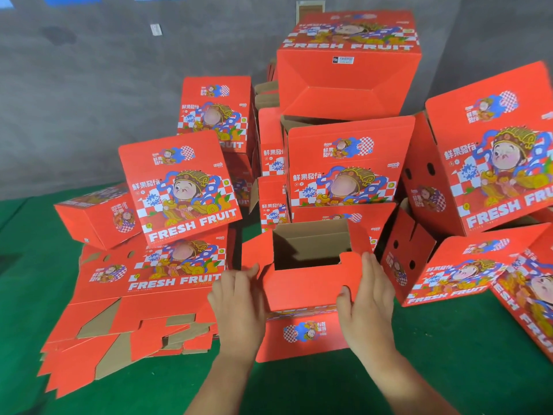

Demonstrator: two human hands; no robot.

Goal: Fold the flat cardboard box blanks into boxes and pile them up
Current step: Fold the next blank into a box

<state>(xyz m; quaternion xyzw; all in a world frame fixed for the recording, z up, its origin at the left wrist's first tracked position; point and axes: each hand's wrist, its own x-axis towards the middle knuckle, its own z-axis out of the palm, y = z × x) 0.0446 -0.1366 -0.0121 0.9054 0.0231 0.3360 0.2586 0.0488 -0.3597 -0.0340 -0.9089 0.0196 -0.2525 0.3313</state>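
A half-formed red cardboard box (302, 290) stands in front of me, its open end up and the brown inside showing. My left hand (238, 301) touches its left flap with straight fingers. My right hand (366, 290) presses flat against the right side, thumb on the near flap. To the left lies a stack of flat red box blanks (125, 319) printed "FRESH FRUIT". Behind rises a pile of folded red boxes (347, 163).
A green mat (449, 354) covers the floor. More folded boxes lean at the right (490, 163) and at the left (179, 187), and one small-looking box (95, 220) lies on its side. A grey wall (89, 85) stands behind.
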